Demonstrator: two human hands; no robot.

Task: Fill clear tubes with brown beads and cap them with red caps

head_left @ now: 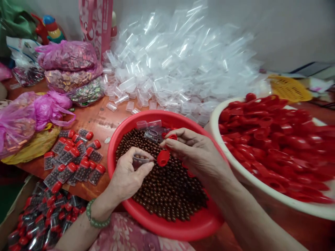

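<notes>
Between the thumb and fingers of my left hand (131, 174) is a clear plastic container (140, 159) with brown balls inside, its open mouth facing up. My right hand (193, 148) pinches a red cap (163, 158), held close to the container but apart from it. Both hands are over a red basin (167, 232) full of shiny brown balls (167, 195). A few empty clear containers (151, 135) lie on the balls at the basin's far side. Part of the right hand's fingers hides more red plastic near the basin's back.
A white tub (213, 122) heaped with red caps (274, 146) stands at right. Behind is a large pile of clear containers (178, 66). Filled, red-capped containers (74, 155) lie at left, above a box of more (47, 219). Pink bags (68, 57) sit at back left.
</notes>
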